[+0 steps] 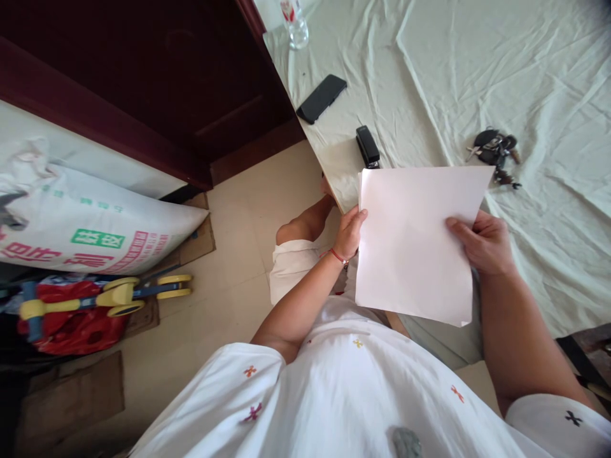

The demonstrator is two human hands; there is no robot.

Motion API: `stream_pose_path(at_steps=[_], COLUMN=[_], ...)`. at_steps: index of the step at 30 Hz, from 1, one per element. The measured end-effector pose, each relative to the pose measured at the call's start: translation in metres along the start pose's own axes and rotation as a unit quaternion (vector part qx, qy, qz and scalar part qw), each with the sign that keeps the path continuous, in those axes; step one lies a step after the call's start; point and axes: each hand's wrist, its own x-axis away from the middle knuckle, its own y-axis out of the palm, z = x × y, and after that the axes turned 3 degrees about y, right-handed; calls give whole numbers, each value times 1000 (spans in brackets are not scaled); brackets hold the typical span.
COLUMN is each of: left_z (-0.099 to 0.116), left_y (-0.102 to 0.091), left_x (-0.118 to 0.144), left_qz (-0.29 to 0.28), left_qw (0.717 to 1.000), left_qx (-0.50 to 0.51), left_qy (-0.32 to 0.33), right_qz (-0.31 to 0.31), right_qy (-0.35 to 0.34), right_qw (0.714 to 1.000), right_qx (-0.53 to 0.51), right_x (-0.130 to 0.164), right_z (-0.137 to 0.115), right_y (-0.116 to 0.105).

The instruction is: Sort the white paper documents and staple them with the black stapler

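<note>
I hold a stack of white paper sheets (413, 242) in front of my chest with both hands. My left hand (349, 232) grips the left edge, a red string around its wrist. My right hand (482, 243) pinches the right edge, thumb on top. The top edge of the paper overlaps the near end of a black stapler (367, 145) that lies on the cloth-covered table (429, 76). A black phone (321, 98) rests beyond the stapler near the table's left edge.
A bunch of keys (496, 152) lies on the cloth to the right of the paper. A clear plastic bottle (296, 24) stands at the far table corner. On the floor at left are a printed sack (86, 222) and a yellow-and-blue toy scooter (109, 299). A dark wooden door (167, 76) is behind.
</note>
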Motion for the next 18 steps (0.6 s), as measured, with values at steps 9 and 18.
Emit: stream_pose_path(at_steps=[9, 18], left_z=[2, 6], left_y=[0, 3], left_x=[0, 2], left_qz=[6, -2], left_qw=[1000, 1000], left_qx=[-2, 2], left_qy=[4, -1], right_qz=[7, 11], right_qy=[-1, 4], right_qw=[1000, 1000], right_qx=[13, 20], right_x=[1, 1], right_z=[-2, -3], right_y=[1, 1])
